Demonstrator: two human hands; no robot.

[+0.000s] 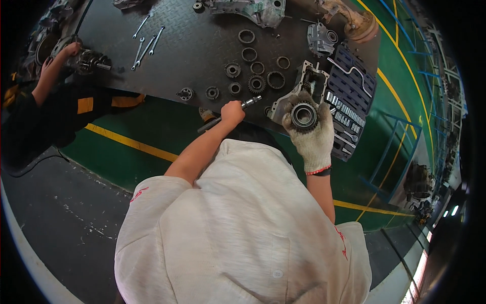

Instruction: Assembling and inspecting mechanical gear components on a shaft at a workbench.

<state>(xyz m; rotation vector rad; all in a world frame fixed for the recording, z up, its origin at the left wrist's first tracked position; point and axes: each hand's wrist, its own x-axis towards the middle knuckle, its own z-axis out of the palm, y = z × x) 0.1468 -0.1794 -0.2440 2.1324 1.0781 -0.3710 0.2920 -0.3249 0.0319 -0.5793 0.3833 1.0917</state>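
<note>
My bare left hand (233, 112) is closed around a long metal shaft (250, 103) at the table's near edge. The shaft's shiny, stepped end points up and right, while a darker length sticks out below my fist. In a dirty white knit glove, my right hand (310, 134) grips a round toothed gear (304, 115) with a bright inner ring, its face turned up. Beneath that hand lies an open grey metal housing (315, 81). Between my hands and beyond them, several loose gears and rings stand on the table, among them a toothed gear (256, 83) and a ring (246, 36).
The dark metal table (182, 55) carries several wrenches (152, 45) at the far left and a large casting (253, 11) at the back. A socket set case (352, 86) lies open at the right edge. A co-worker's arm (50, 71) reaches to a gear assembly (91, 62) at left.
</note>
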